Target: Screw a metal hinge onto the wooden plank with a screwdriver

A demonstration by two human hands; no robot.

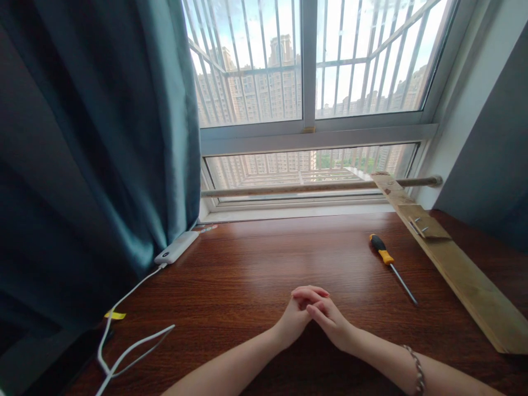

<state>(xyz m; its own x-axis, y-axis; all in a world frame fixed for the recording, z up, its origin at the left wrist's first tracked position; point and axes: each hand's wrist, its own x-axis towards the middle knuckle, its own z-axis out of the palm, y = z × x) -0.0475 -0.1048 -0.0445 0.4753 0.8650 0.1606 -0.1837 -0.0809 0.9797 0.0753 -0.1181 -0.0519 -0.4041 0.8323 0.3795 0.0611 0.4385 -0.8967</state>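
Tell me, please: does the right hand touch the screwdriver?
Apart. The head view shows it: a wide stretch of brown tabletop lies between the right hand, clasped with the left hand, and the screwdriver.

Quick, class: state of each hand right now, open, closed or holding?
Left hand: closed, clasped with the right hand.
Right hand: closed, clasped with the left.

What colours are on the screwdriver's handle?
Black and yellow-orange; the handle shows best in the head view.

Left hand (286, 323) and right hand (337, 328) clasp each other over the bench (264, 258). Right of them lies a screwdriver (386, 257); farther right, a board (466, 275) bears small metal pieces, probably screws (424, 229).
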